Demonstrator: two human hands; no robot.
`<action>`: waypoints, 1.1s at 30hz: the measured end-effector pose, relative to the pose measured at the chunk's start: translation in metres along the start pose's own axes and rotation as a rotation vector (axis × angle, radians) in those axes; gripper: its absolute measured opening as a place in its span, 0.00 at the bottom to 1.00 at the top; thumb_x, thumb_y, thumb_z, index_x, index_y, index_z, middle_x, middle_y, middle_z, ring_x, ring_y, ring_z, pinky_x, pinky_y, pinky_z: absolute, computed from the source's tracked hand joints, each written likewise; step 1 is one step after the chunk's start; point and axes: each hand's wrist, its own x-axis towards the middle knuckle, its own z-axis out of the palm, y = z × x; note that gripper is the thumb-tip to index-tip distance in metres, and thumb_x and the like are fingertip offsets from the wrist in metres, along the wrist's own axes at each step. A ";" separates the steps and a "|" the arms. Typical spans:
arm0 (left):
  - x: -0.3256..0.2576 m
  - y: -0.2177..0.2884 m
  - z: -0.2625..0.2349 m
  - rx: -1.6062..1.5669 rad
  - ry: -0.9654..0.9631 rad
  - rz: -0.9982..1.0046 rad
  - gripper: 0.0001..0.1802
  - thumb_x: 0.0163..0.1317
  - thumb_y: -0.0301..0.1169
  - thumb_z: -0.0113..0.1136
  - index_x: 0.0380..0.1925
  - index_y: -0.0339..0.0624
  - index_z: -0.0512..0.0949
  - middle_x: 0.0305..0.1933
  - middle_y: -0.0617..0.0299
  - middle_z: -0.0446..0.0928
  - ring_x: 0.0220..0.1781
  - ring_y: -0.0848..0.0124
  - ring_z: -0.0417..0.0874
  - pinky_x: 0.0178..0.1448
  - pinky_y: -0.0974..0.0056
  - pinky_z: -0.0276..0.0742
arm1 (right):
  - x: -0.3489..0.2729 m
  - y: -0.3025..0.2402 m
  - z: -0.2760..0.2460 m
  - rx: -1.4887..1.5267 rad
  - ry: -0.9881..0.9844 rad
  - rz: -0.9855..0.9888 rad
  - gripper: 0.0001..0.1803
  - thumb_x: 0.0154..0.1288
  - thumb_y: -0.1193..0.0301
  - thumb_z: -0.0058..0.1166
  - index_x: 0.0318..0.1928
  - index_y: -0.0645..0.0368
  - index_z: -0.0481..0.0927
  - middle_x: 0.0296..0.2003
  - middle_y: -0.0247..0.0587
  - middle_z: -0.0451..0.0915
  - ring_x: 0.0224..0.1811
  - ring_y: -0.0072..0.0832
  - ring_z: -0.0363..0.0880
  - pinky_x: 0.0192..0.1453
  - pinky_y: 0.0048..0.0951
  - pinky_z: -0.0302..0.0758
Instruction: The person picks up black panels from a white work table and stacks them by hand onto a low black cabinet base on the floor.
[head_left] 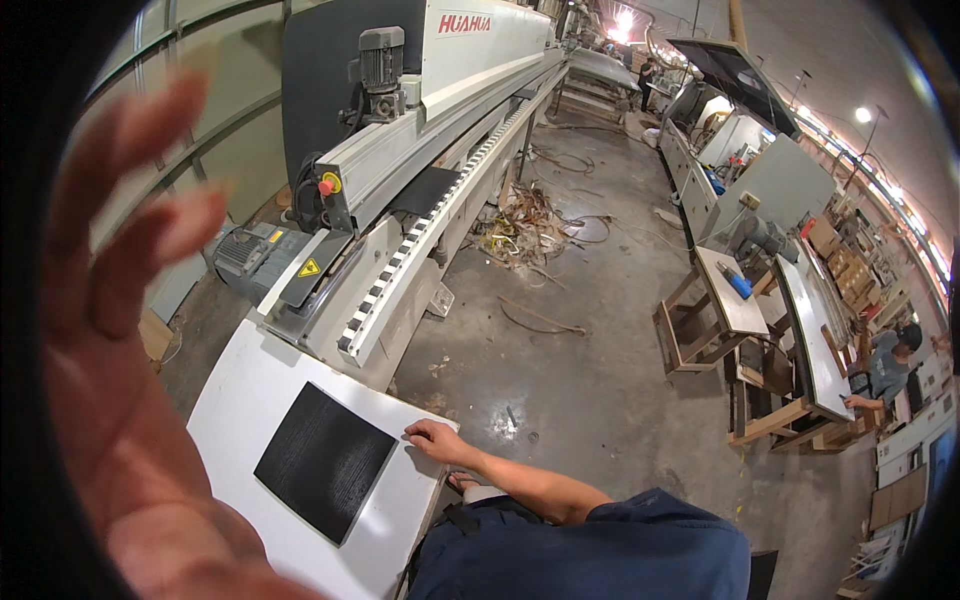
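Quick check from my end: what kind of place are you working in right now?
Most likely a woodworking or panel-furniture shop. A long grey feed machine runs ahead, offcut strips litter the concrete floor, and the right hand rests on a white panel.

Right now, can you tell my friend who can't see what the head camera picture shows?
A person's right hand rests on the edge of a white rectangular board with a black textured square patch on it, lying at the end of a long grey woodworking machine. Their left hand is raised, open and blurred, close to the camera. Scrap strips litter the concrete floor.
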 end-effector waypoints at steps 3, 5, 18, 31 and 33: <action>-0.002 -0.003 0.006 0.018 -0.046 0.028 0.44 0.52 0.51 0.63 0.64 0.38 0.61 0.62 0.46 0.67 0.54 0.63 0.76 0.56 0.61 0.72 | -0.004 0.002 0.001 -0.023 0.036 -0.064 0.13 0.61 0.69 0.53 0.44 0.62 0.79 0.38 0.47 0.80 0.40 0.36 0.80 0.45 0.31 0.75; 0.005 -0.012 0.015 0.023 -0.039 0.072 0.43 0.53 0.50 0.62 0.64 0.38 0.61 0.62 0.46 0.67 0.53 0.63 0.76 0.55 0.61 0.72 | 0.009 0.008 -0.006 -0.086 0.046 -0.094 0.13 0.61 0.68 0.53 0.44 0.61 0.80 0.39 0.47 0.80 0.40 0.36 0.80 0.46 0.31 0.75; -0.022 -0.042 -0.029 0.249 -0.188 0.031 0.39 0.54 0.44 0.59 0.63 0.39 0.62 0.60 0.47 0.68 0.53 0.63 0.76 0.52 0.61 0.74 | -0.003 -0.040 -0.004 -0.209 -0.116 0.094 0.16 0.63 0.65 0.49 0.48 0.58 0.80 0.47 0.49 0.78 0.52 0.41 0.75 0.58 0.36 0.70; -0.033 -0.040 -0.056 0.378 -0.157 0.042 0.34 0.56 0.39 0.55 0.63 0.39 0.62 0.59 0.47 0.69 0.52 0.63 0.76 0.49 0.61 0.75 | 0.025 -0.065 -0.040 0.127 -0.286 0.269 0.15 0.62 0.67 0.52 0.42 0.64 0.82 0.29 0.43 0.82 0.31 0.27 0.80 0.35 0.31 0.77; -0.024 -0.027 -0.059 0.423 -0.169 0.051 0.34 0.56 0.38 0.55 0.63 0.39 0.62 0.59 0.47 0.69 0.52 0.63 0.76 0.48 0.61 0.76 | 0.047 -0.058 -0.038 0.052 -0.327 0.182 0.15 0.63 0.63 0.51 0.42 0.62 0.82 0.26 0.42 0.82 0.31 0.26 0.80 0.35 0.31 0.77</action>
